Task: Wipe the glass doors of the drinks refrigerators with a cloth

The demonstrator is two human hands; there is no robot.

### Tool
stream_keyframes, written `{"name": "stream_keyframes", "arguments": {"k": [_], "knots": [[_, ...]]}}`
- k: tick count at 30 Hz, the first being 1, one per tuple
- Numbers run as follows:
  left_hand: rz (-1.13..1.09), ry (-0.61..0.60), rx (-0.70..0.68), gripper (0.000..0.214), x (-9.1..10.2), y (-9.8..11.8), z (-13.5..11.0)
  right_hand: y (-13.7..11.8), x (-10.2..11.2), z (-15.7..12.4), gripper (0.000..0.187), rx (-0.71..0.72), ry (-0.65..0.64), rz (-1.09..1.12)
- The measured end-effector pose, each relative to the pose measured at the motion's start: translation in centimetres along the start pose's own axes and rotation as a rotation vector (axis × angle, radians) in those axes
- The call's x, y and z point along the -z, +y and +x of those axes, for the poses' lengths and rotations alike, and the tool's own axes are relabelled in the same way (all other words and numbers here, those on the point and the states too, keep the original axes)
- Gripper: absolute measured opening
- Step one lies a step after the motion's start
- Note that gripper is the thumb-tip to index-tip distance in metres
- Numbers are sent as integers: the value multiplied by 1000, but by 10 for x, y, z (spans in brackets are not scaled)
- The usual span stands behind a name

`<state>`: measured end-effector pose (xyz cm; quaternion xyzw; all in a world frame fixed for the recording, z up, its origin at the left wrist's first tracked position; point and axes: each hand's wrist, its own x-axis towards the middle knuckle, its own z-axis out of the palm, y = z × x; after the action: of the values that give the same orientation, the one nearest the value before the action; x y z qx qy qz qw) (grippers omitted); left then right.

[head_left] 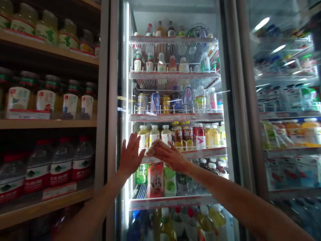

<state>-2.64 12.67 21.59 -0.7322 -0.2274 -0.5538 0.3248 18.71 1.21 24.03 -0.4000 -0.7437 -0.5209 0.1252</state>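
Observation:
In the head view a glass door [175,20] of a lit drinks cooler stands in front of me, with faint reflections on it. My left hand [130,155] is raised flat at the door's left side, its fingers spread and holding nothing. Just to its right, my right hand [173,155] reaches across with a small pale crumpled cloth [153,147] under its fingers, at the glass. Whether either palm touches the glass is hard to tell. Behind my hands are bottles on a shelf, a red drink carton [155,180] and a green carton [170,182].
On the left, wooden shelves [47,124] hold jars, bottled drinks and large water bottles [60,160] with red caps. A metal upright [110,83] separates them from the cooler. To the right stands another glass-fronted cooler [288,113] stocked with drinks and pouches.

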Motion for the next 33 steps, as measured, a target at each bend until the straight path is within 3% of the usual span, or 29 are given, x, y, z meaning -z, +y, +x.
{"name": "stream_keyframes", "arguments": {"k": [2, 5, 7, 8, 12, 13, 18, 19, 23, 24, 29, 31, 33], "knots": [[-20, -9, -13, 57, -6, 10, 1, 6, 3, -12, 53, 4, -11, -8], [-38, 16, -44, 57, -14, 26, 2, 27, 16, -15, 53, -358, 98, -80], [-49, 44, -70, 57, -19, 35, 0, 31, 20, -21, 54, -480, 132, -100], [-52, 55, -83, 58, -22, 40, -2, 27, 18, -28, 55, -452, 120, -92], [-52, 54, -167, 60, -29, 59, -15, 6, 9, -65, 58, -92, -68, -11], [-55, 53, -189, 60, -30, 64, -18, 6, 9, -70, 59, -78, -85, -10], [-69, 61, -178, 64, -40, 84, -28, 21, 15, -83, 52, -481, 86, -130], [-59, 61, -167, 64, -41, 88, -29, 19, 14, -90, 52, -489, 86, -134], [-47, 65, -228, 61, -43, 104, -31, 1, 8, -125, 56, -269, -41, -88], [-58, 65, -247, 61, -44, 109, -31, 2, 9, -129, 56, -270, -41, -90], [-123, 51, -199, 66, -50, 132, -28, 29, 16, -132, 50, -658, 185, -204], [-130, 45, -188, 67, -53, 138, -30, 25, 13, -143, 51, -632, 177, -211], [-135, 43, -196, 68, -54, 143, -31, 17, 9, -161, 55, -510, 96, -188]]}}
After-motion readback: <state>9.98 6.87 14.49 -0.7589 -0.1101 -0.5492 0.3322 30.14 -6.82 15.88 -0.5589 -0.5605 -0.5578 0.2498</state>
